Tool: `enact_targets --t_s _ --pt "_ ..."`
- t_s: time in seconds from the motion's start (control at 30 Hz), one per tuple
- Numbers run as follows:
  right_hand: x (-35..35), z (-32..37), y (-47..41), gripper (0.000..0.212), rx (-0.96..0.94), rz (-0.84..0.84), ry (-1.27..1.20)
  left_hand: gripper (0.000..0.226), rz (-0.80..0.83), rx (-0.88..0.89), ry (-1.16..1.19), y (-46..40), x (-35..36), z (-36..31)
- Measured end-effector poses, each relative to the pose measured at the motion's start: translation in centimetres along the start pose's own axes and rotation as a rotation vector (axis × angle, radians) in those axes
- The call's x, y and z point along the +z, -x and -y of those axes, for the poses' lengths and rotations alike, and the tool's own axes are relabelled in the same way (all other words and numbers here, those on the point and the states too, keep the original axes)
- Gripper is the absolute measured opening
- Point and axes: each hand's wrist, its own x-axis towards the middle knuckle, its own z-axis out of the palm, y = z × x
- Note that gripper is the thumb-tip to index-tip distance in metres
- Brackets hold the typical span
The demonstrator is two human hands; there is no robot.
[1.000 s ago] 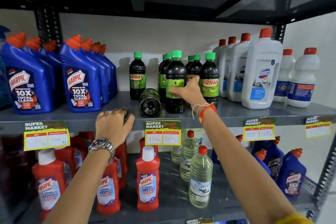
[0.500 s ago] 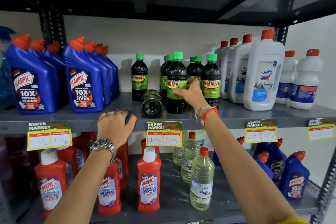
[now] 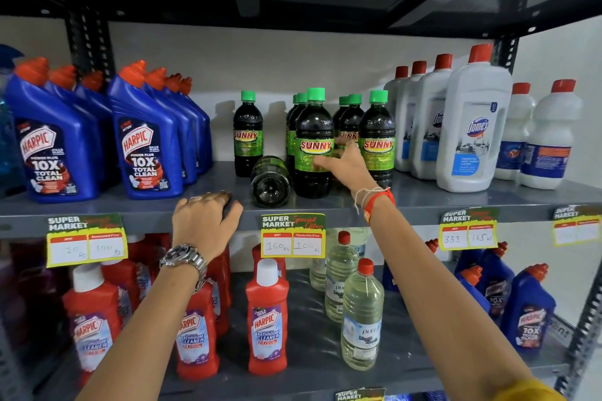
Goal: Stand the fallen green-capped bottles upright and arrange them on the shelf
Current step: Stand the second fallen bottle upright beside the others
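Observation:
Several dark green-capped "Sunny" bottles stand on the grey middle shelf (image 3: pixel 456 197). One fallen bottle (image 3: pixel 270 184) lies on its side with its base towards me, between a lone upright bottle (image 3: pixel 247 135) and the front upright bottle (image 3: pixel 313 127). My right hand (image 3: pixel 347 168) grips the front upright bottle's right side, thumb on its label, which faces me. Another front bottle (image 3: pixel 378 140) stands just right of that hand, with more behind. My left hand (image 3: pixel 203 221) rests palm down on the shelf's front edge, left of the fallen bottle, holding nothing.
Blue Harpic bottles (image 3: pixel 146 153) fill the shelf's left part, white Domex bottles (image 3: pixel 472 140) the right. Price tags (image 3: pixel 293 234) hang on the shelf lip. The lower shelf holds red Harpic cleaners (image 3: pixel 267 322) and clear bottles (image 3: pixel 361 319). Another shelf sits close overhead.
My right hand has turned the front upright bottle so its Sunny label faces me, and its grip has slid to the bottle's right side. My left hand and the fallen bottle have stayed put.

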Motion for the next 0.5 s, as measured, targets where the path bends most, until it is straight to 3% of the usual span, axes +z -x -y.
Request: enact_targets --t_s 0.13,0.23,0.43,0.5 --pt "0.1 -0.1 0.7 0.073 -0.048 0.008 0.040 0.058 0.000 0.001 0.004 0.0 0.0 0.0" --pt "0.6 0.2 1.4 0.056 -0.183 -0.099 0.178 0.057 -0.001 0.003 0.011 0.0 -0.1 -0.1" --pt "0.8 0.5 0.9 0.083 -0.137 -0.137 0.280 0.066 0.070 0.029 -0.014 -0.3 -0.8 0.3" --pt "0.9 0.8 1.2 0.083 -0.206 -0.273 0.267 0.068 0.081 0.026 -0.023 -0.2 -1.3 0.7"
